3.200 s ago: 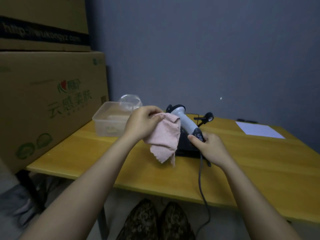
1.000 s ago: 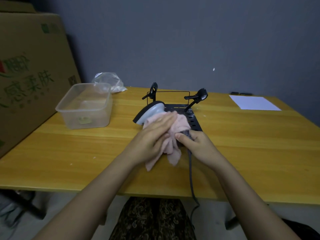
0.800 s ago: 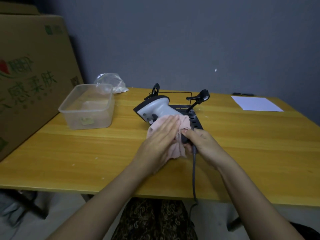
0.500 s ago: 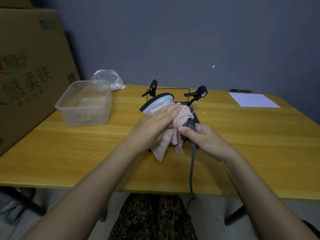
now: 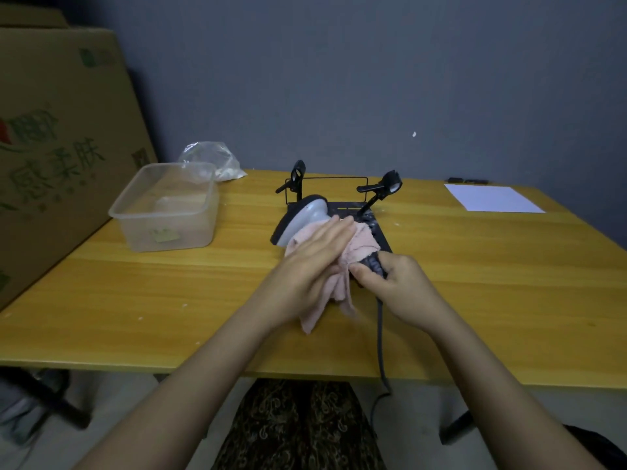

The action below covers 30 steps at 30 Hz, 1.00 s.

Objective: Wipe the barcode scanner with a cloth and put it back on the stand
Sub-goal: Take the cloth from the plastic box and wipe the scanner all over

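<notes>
The left hand (image 5: 310, 266) lies flat and open over the cloth (image 5: 339, 266), pressing it down on the scanner's (image 5: 302, 220) body; the fingers are spread, not curled round anything. Just right of it, touching the cloth's edge, the right hand (image 5: 395, 286) is closed round the scanner's dark handle, with the cable (image 5: 380, 340) running from under that hand toward the person and off the table (image 5: 475, 266) edge. The scanner's grey head sticks out beyond the left fingertips, pointing away and left. Directly past both hands sits the stand (image 5: 369, 215), a black base with two clip arms, and the scanner appears to be held just over its near part.

Risks, as I judge them: the flat left hand only presses the cloth, so a hard stroke could drag it loose or bunch it against the handle. The cable hanging over the edge could snag and tug the scanner as it is lifted back. The clip arms stand close beyond the head; a careless return could knock one.
</notes>
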### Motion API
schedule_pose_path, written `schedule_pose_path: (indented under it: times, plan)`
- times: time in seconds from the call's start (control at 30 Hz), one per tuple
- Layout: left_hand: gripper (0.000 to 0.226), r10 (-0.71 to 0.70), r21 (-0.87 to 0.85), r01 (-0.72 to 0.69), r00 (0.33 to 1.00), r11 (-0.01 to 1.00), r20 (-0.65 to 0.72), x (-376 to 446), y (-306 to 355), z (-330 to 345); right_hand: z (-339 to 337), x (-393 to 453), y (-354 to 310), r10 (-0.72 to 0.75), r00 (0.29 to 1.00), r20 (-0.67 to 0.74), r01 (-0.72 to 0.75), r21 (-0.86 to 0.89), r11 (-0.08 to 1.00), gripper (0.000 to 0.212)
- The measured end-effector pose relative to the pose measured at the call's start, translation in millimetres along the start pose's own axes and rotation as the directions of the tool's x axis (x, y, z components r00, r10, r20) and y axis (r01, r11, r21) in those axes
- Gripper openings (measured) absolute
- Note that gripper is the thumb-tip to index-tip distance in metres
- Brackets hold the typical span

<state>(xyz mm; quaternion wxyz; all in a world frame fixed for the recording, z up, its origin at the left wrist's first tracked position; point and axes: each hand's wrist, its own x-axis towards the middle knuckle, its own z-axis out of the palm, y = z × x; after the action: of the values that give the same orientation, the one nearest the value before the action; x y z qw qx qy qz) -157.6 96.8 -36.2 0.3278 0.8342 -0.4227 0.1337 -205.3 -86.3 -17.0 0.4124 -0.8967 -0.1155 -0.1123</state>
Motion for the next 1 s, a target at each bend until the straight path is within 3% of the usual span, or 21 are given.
schedule_pose_path:
  times: [0.1, 0.23, 0.33, 0.43, 0.47, 0.53, 0.6, 0.7, 0.8, 0.93, 1.0]
  plan:
    - [0.063, 0.016, 0.083, -0.008, 0.995, 0.997, -0.094, -8, -2, 10, 7, 3, 1, 0.016, 1.000, 0.019, -0.019, 0.176, 0.984, 0.040]
    - [0.062, 0.102, 0.232, -0.036, 0.955, 0.972, -0.278, -19, -19, 18, 11, 4, -2, 0.045, 0.999, -0.009, -0.041, 0.238, 0.970, 0.044]
    - [0.060, 0.030, 0.252, 0.017, 0.983, 0.968, -0.182, -21, -24, 14, 7, 2, -5, 0.051, 0.995, -0.083, -0.036, 0.171, 0.985, 0.044]
    - [0.045, -0.014, 0.266, -0.020, 0.992, 0.964, 0.123, -24, -20, 6, 5, -4, -5, 0.040, 0.984, -0.173, -0.036, 0.027, 0.999, 0.045]
    - [0.044, -0.053, 0.231, 0.018, 0.988, 0.973, 0.144, -25, -16, 4, 5, -7, -4, 0.030, 0.980, -0.196, -0.037, -0.031, 0.999, 0.046]
    - [0.038, -0.235, 0.007, 0.235, 0.972, 0.972, -0.011, -20, 3, -4, 6, -13, -5, -0.010, 0.972, -0.235, -0.035, -0.187, 0.982, 0.044]
    - [0.026, -0.468, -0.331, 0.404, 0.872, 0.853, -0.142, -9, 23, -14, 10, -17, -8, -0.088, 0.962, -0.257, -0.006, -0.344, 0.939, 0.040]
    - [0.028, -0.670, -0.686, 0.532, 0.737, 0.496, 0.088, 8, 40, -23, 19, -21, -14, -0.211, 0.953, -0.217, 0.074, -0.508, 0.858, 0.040]
    - [0.039, -0.744, -0.769, 0.595, 0.618, 0.233, 0.253, 9, 42, -29, 29, -23, -18, -0.316, 0.932, -0.176, 0.131, -0.651, 0.748, 0.037]
    - [0.049, -0.773, -0.785, 0.602, 0.566, 0.147, 0.288, -3, 35, -32, 39, -28, -25, -0.390, 0.907, -0.160, 0.157, -0.729, 0.666, 0.039]
    - [0.051, -0.773, -0.789, 0.598, 0.564, 0.140, 0.291, -10, 31, -32, 40, -31, -32, -0.288, 0.954, -0.089, 0.144, -0.706, 0.693, 0.049]
